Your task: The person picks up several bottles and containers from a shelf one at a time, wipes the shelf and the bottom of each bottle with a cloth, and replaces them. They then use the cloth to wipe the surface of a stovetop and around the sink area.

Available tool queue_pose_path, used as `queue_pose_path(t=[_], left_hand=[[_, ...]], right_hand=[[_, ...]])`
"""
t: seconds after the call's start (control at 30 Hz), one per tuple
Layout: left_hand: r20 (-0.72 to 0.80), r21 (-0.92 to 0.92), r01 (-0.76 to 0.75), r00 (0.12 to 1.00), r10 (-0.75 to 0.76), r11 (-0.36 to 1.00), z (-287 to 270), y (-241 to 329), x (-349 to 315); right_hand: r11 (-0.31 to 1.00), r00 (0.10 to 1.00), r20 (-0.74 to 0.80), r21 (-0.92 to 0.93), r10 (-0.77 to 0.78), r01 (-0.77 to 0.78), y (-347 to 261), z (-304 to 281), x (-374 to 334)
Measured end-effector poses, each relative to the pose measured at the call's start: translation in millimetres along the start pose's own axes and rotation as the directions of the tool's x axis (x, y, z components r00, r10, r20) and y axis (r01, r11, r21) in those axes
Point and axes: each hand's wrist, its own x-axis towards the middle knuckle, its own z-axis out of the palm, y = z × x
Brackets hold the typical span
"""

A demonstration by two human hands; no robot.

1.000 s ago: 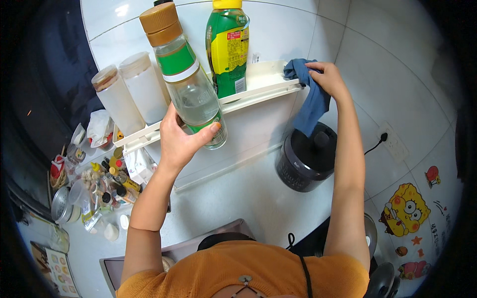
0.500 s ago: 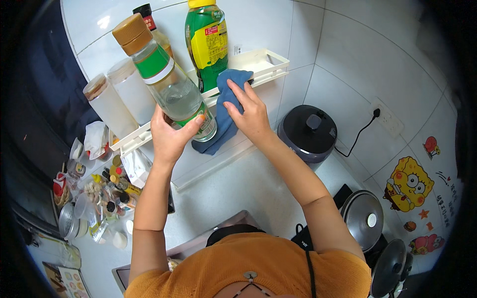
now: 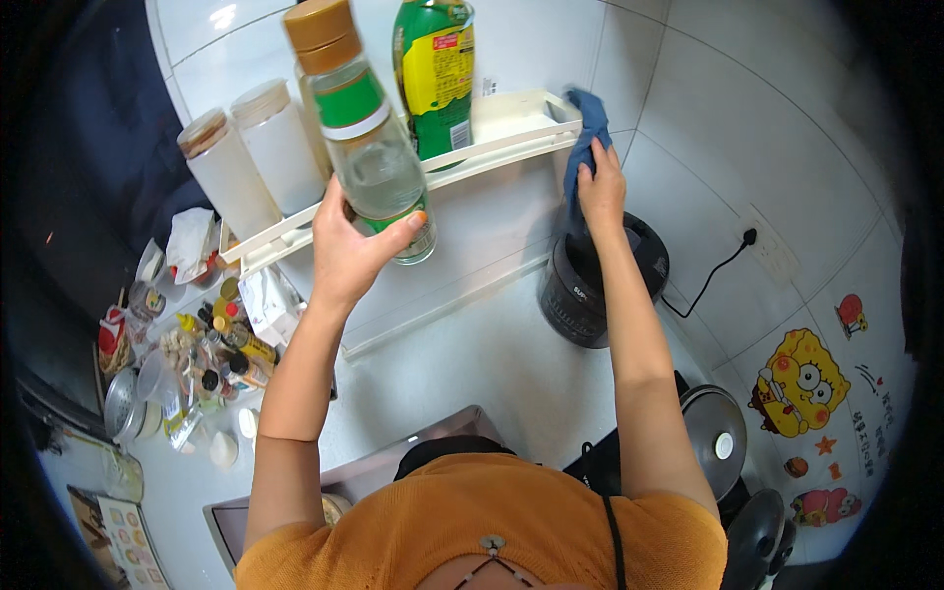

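White tiles (image 3: 546, 49) back the counter (image 3: 433, 364), left grip (image 3: 349, 251) clasping bottle (image 3: 377, 162), right grip (image 3: 603, 194) pinching cloth (image 3: 590, 123).

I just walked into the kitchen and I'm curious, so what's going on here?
A person's left hand grips a clear bottle with a gold cap, holding it tilted in front of a white shelf. The right hand holds a blue cloth at the shelf's right end. A green-and-yellow bottle and two pale lidded jars stand on the shelf; a dark round appliance sits below on the counter.
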Motion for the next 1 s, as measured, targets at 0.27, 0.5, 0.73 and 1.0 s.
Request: queue_pose_path(t=[0.27,0.5,0.73,1.0], left_hand=[[0.132,-0.118,0.174,0.979,-0.158,0.978,-10.4,-6.3,-39.8],[0.193,-0.081,0.319,0.934,-0.300,0.944,1.6,-29.3,-86.6],[0.247,-0.021,0.368,0.903,-0.352,0.929,32.7,-52.0,-124.6],[0.259,-0.106,0.407,0.892,-0.370,0.907,46.0,-66.9,-131.9]], right_hand=[[0.975,0.891,0.441,0.129,0.107,-0.181,-44.2,-48.2,-62.8],[0.933,0.950,0.294,0.301,0.105,-0.197,-69.1,-62.6,-92.8],[0.752,0.957,0.264,0.604,0.124,-0.264,-101.8,-51.6,-93.5],[0.086,0.841,0.540,0.837,0.023,-0.540,-141.2,-50.6,-116.8]])
